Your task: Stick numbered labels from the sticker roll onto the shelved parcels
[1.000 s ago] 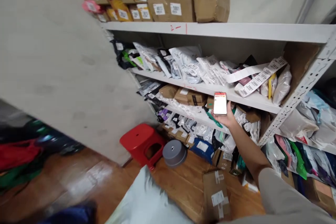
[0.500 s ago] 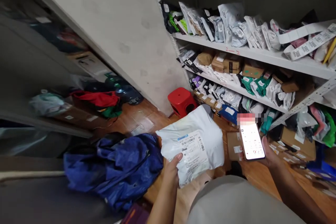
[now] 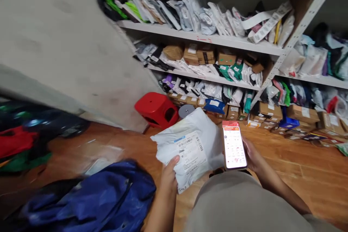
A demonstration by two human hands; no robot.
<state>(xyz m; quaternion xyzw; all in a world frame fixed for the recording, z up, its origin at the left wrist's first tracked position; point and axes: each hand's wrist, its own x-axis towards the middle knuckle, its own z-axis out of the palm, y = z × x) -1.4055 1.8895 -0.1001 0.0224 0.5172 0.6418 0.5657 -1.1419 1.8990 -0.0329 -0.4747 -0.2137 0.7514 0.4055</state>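
My left hand grips the lower left edge of a white plastic mailer bag, thumb on top beside its printed shipping label. The fingers under the bag are hidden. To its right, my right hand is closed around a smartphone held upright with its lit screen facing me. The screen has a red band at the top and small icons on white. The phone overlaps the bag's right edge in view; whether they touch I cannot tell.
A red plastic stool stands by the wall, beside a grey round disc. White shelves hold many mailers and boxes. A blue bundle of fabric or sacking lies on the wooden floor at lower left.
The view has swung right, bringing more shelving in. The phone has come closer to the mailer bag, and its screen now shows a red banner. Both hands keep their hold.
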